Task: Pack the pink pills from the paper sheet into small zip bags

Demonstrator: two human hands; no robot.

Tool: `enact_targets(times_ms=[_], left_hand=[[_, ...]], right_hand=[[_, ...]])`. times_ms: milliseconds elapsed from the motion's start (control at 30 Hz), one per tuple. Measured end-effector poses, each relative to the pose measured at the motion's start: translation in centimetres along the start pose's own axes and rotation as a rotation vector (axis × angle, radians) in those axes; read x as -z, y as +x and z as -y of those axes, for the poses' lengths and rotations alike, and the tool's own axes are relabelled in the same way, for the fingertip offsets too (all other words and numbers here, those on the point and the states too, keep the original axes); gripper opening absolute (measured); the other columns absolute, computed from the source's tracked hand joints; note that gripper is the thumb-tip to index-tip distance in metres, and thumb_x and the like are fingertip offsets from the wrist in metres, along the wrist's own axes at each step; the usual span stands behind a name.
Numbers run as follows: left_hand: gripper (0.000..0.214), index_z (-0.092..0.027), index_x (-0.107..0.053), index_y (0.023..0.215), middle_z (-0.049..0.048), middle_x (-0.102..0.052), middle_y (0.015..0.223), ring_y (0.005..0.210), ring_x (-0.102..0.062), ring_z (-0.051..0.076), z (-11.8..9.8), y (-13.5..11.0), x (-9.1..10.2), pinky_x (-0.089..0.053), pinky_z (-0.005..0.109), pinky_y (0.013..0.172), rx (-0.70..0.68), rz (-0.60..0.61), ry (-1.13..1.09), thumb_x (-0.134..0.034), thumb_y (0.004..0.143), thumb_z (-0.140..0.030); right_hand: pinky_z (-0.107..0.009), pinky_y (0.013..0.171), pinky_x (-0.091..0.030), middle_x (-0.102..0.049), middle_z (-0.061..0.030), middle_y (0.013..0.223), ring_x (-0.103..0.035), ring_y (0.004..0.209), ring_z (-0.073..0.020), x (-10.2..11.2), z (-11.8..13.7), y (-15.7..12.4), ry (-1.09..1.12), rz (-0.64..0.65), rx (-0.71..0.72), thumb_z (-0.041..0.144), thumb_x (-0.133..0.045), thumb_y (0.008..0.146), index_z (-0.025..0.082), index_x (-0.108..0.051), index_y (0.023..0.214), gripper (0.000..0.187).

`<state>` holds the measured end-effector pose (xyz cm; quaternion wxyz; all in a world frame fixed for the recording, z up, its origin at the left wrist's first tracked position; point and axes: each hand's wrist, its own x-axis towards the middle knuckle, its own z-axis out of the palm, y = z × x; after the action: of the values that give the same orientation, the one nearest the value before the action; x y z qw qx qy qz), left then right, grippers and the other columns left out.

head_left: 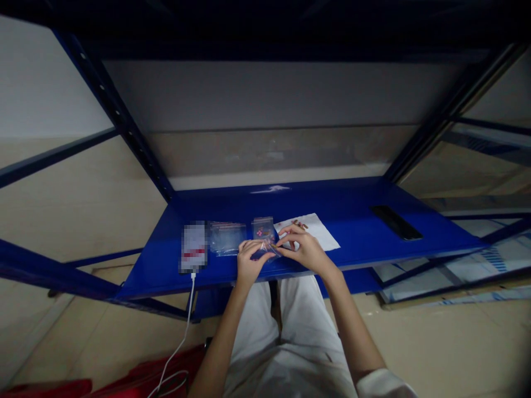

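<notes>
Near the front edge of a blue shelf (274, 202), a person's two hands meet over a small clear bag (269, 247). The left hand (249, 264) pinches its left side between thumb and fingers; the right hand (305, 250) has its thumb and fingertips drawn together at the bag's right side. A tiny brownish bit shows at those right fingertips, but whether it is gripped or already behind the film cannot be told.

Just beyond the hands, another clear bag (262, 223) lies flat with small pink pieces showing in it; its near end is hard to tell from the held film. To the right, a sheet of white paper (326, 235) carries more small reddish-brown pieces (299, 225) on its far left part. To the left lie flat clear bags (227, 237), overlapping, and beyond them a phone (194, 246) with a white cable (189, 315). A dark phone (397, 222) rests well apart at the right.

The step in hand seems to be placing a piece into the held bag. The next move calls for the left pinch to steady the film while the right fingertips work precisely at it.
</notes>
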<state>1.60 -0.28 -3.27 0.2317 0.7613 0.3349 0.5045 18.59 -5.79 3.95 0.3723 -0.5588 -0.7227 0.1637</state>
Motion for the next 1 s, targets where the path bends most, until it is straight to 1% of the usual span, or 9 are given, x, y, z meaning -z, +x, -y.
enact_targets(times_ms=[67, 167, 367, 467, 600, 733, 800, 900, 1000], left_hand=[[0.020, -0.021, -0.067, 0.076, 0.0036, -0.070, 0.082, 0.080, -0.062, 0.020, 0.0, 0.1, 0.0, -0.039, 0.036, 0.079, 0.029, 0.000, -0.037, -0.073, 0.063, -0.034], [0.017, -0.021, -0.068, 0.077, 0.0038, -0.070, 0.081, 0.080, -0.062, 0.021, 0.2, 0.2, 0.0, -0.041, 0.036, 0.079, 0.086, -0.022, -0.082, -0.071, 0.064, -0.032], [0.013, -0.020, -0.068, 0.078, 0.0045, -0.069, 0.082, 0.083, -0.061, 0.019, 0.8, -0.1, -0.1, -0.044, 0.035, 0.080, 0.155, -0.054, -0.166, -0.065, 0.071, -0.031], [0.014, -0.019, -0.067, 0.078, 0.0050, -0.068, 0.082, 0.084, -0.060, 0.019, 1.0, -0.3, -0.2, -0.045, 0.035, 0.080, 0.155, -0.047, -0.198, -0.067, 0.070, -0.031], [0.013, -0.020, -0.067, 0.078, 0.0048, -0.068, 0.083, 0.085, -0.061, 0.019, 1.0, -0.2, -0.2, -0.046, 0.035, 0.080, 0.150, -0.007, -0.211, -0.067, 0.070, -0.030], [0.014, -0.020, -0.068, 0.080, 0.0052, -0.068, 0.084, 0.085, -0.061, 0.019, 0.7, -0.1, -0.1, -0.046, 0.035, 0.079, 0.163, 0.031, -0.232, -0.066, 0.070, -0.030], [0.015, -0.020, -0.069, 0.080, 0.0052, -0.068, 0.084, 0.084, -0.060, 0.019, 0.6, -0.1, 0.0, -0.046, 0.035, 0.080, 0.176, 0.040, -0.235, -0.067, 0.069, -0.031], [0.016, -0.019, -0.069, 0.079, 0.0050, -0.067, 0.080, 0.082, -0.059, 0.019, 0.5, -0.1, 0.0, -0.047, 0.033, 0.075, 0.222, 0.027, -0.232, -0.067, 0.068, -0.031], [0.015, -0.019, -0.070, 0.075, 0.0039, -0.066, 0.074, 0.078, -0.058, 0.018, 0.4, -0.1, 0.0, -0.047, 0.031, 0.073, 0.250, 0.026, -0.240, -0.067, 0.067, -0.031]], right_hand=[[-0.027, 0.068, -0.046, -0.058, -0.0053, 0.102, -0.058, 0.084, -0.0170, 0.0, 0.1, 0.2, -0.015, 0.018, 0.027, 0.030, -0.065, 0.074, 0.023, -0.069, 0.081, 0.011], [-0.026, 0.064, -0.046, -0.059, -0.0049, 0.103, -0.059, 0.076, -0.0149, 0.1, 0.2, 0.3, -0.044, 0.025, 0.018, 0.029, -0.064, 0.074, 0.023, -0.068, 0.082, 0.011], [-0.025, 0.063, -0.044, -0.059, -0.0045, 0.100, -0.059, 0.079, -0.0159, 1.1, 0.6, 0.0, -0.141, -0.042, -0.025, 0.027, -0.064, 0.072, 0.022, -0.068, 0.076, 0.008], [-0.023, 0.062, -0.043, -0.059, -0.0035, 0.102, -0.059, 0.076, -0.0144, 1.6, 1.0, 0.3, -0.210, 0.013, -0.003, 0.025, -0.066, 0.070, 0.021, -0.068, 0.075, 0.007], [-0.020, 0.056, -0.038, -0.058, -0.0006, 0.105, -0.059, 0.065, -0.0098, 2.3, 1.9, 1.5, -0.338, 0.149, 0.031, 0.024, -0.068, 0.067, 0.022, -0.069, 0.074, 0.007], [-0.020, 0.054, -0.034, -0.059, 0.0010, 0.103, -0.059, 0.065, -0.0101, 2.8, 2.6, 2.9, -0.447, 0.248, 0.091, 0.022, -0.070, 0.065, 0.023, -0.070, 0.073, 0.009], [-0.020, 0.053, -0.033, -0.059, 0.0011, 0.102, -0.059, 0.063, -0.0098, 2.5, 2.7, 3.4, -0.449, 0.265, 0.125, 0.022, -0.070, 0.065, 0.024, -0.070, 0.072, 0.008], [-0.021, 0.053, -0.033, -0.061, 0.0007, 0.100, -0.057, 0.059, -0.0090, 1.7, 2.6, 3.7, -0.371, 0.265, 0.165, 0.021, -0.068, 0.067, 0.025, -0.071, 0.075, 0.009], [-0.021, 0.057, -0.038, -0.060, -0.0008, 0.100, -0.059, 0.068, -0.0117, 0.7, 2.1, 3.6, -0.239, 0.252, 0.174, 0.022, -0.065, 0.072, 0.025, -0.071, 0.080, 0.010]])
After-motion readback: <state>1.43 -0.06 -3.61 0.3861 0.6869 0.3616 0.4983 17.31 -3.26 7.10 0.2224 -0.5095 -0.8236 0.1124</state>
